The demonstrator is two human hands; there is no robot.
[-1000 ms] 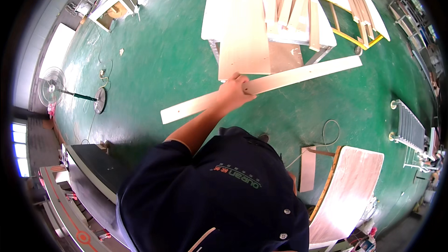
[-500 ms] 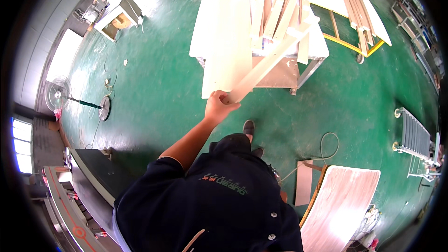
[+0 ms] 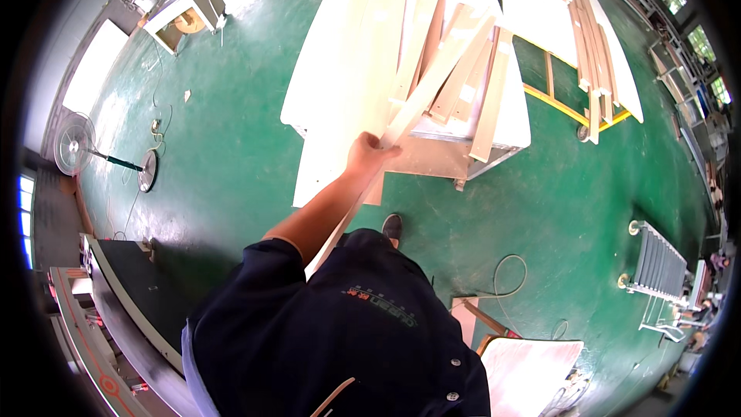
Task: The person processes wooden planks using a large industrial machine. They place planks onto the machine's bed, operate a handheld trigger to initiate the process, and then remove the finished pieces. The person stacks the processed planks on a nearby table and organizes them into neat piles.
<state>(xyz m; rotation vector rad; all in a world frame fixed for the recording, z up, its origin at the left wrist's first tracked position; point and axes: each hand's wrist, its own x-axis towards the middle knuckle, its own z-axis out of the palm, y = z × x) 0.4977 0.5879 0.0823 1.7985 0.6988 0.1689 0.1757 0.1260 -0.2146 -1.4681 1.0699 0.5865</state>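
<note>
The left hand point(image 3: 369, 153) grips a long pale wooden strip point(image 3: 432, 85), fingers point(image 3: 386, 150) curled and pressed around it near the middle of its length. The strip runs diagonally: its far end lies up to the right over a cart point(image 3: 432, 158) stacked with pale boards point(image 3: 370, 54), and its near end slants down to the left, passing under the bare forearm toward the person's dark blue shirt point(image 3: 347, 332). The far part of the strip rests among other strips point(image 3: 482, 85) leaning on the stack. The right hand is out of view, so whether it holds anything cannot be told.

One dark shoe point(image 3: 392, 225) shows on the green floor point(image 3: 231, 147) just near of the cart. Farther right stands a yellow-framed trolley point(image 3: 563, 100) carrying more long pale boards. On the far left a standing fan point(image 3: 73, 143) sits on the floor with a round base beside it, and a white box-like unit point(image 3: 185, 15) stands at the far left. At the near left is a dark machine bed point(image 3: 131, 286). On the right a grey roller rack point(image 3: 656, 262) stands on castors, and a coiled cable point(image 3: 509, 274) lies on the floor near a pale panel point(image 3: 532, 371) at the near right.
</note>
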